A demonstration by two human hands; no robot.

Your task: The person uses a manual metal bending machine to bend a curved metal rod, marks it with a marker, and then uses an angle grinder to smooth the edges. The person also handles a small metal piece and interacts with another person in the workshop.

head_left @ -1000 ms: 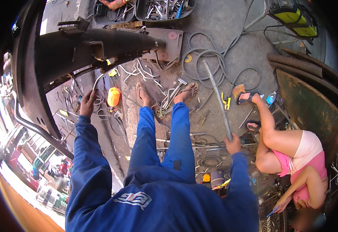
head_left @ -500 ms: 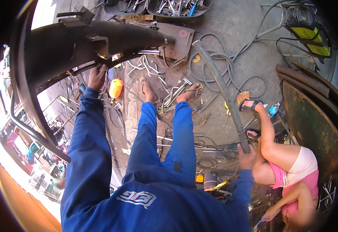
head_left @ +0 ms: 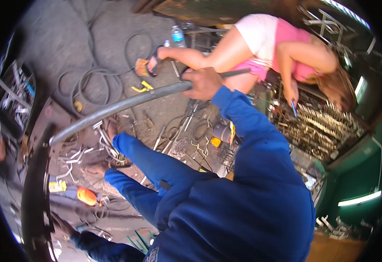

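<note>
My right hand (head_left: 204, 83) is closed around a long grey metal pipe (head_left: 129, 105) near one end. The pipe slants down to the left, its far end by a dark metal beam (head_left: 36, 187); whether they touch I cannot tell. A short piece of pipe shows past my hand toward the seated person. At the lower left my left hand (head_left: 62, 226) is up against the beam's edge, its fingers blurred and partly hidden. On the ground near it lies an orange object (head_left: 87, 196).
A person in pink (head_left: 295, 48) sits at the right, holding a thin blue tool over a pile of metal parts (head_left: 326, 131). Cable coils (head_left: 90, 89), a water bottle (head_left: 178, 36), yellow-handled pliers (head_left: 143, 86) and bent rods (head_left: 73, 161) lie about. A tool case (head_left: 14, 100) stands far left.
My view has swung to the right, so the beam now stands at the left edge. My right hand still grips the pipe, whose far end now lies by the beam.
</note>
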